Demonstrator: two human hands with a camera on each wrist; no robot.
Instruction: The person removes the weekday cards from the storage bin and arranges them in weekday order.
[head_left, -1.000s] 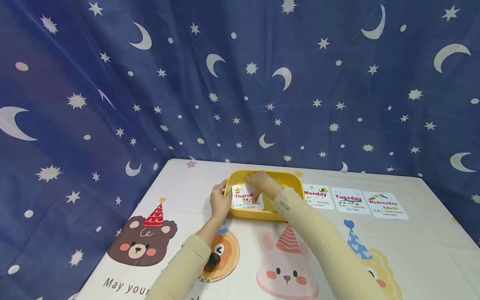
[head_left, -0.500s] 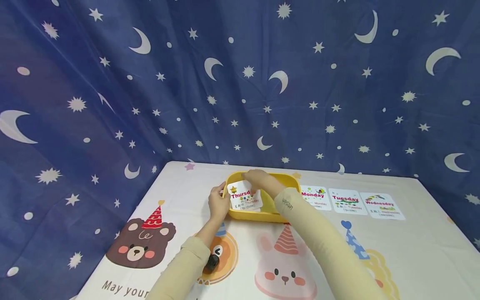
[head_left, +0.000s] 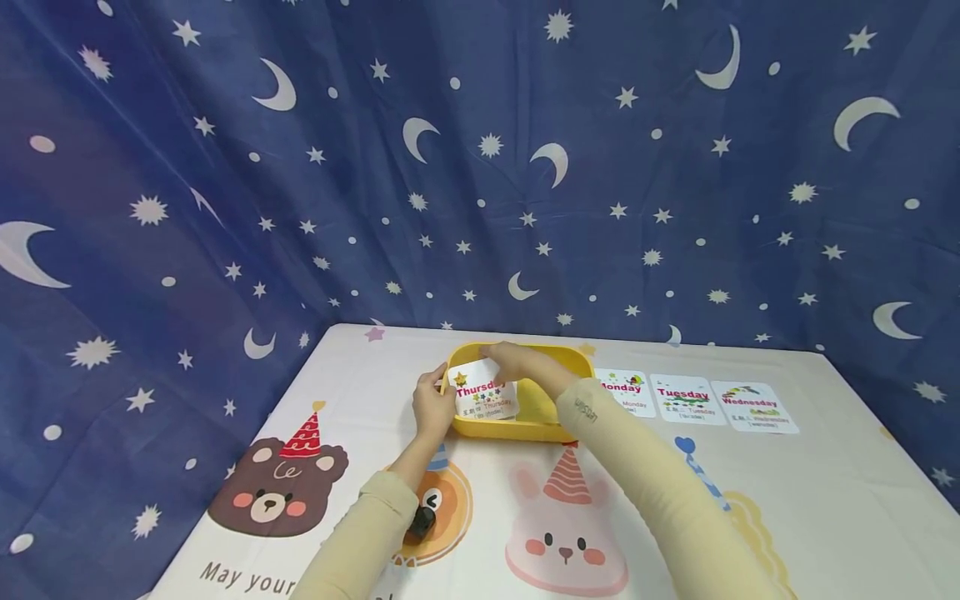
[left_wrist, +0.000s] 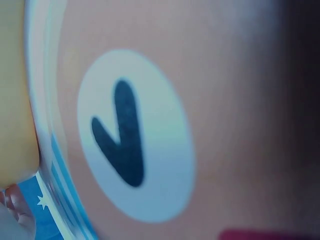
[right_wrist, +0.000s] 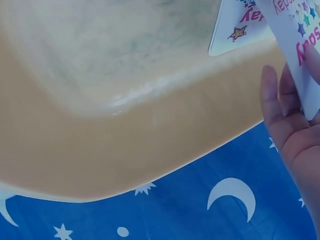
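Note:
At the left end of a yellow tray, my left hand grips the rim. My right hand reaches into the tray and pinches a white Thursday card, which is tilted up off the tray's floor. In the right wrist view the thumb and fingers of the right hand hold this Thursday card by its edge. Another card with a star lies below it inside the tray. The left wrist view shows mostly the tablecloth's printed face, with a few fingers at the lower left.
Right of the tray, a Monday card, a Tuesday card and a Wednesday card lie in a row. The tablecloth has animal prints. Behind the table hangs a blue curtain with moons and stars.
The Thursday card has been lifted and tilted by my right hand, and part of another card showed beneath it half a second ago. The left hand has kept its grip on the tray.

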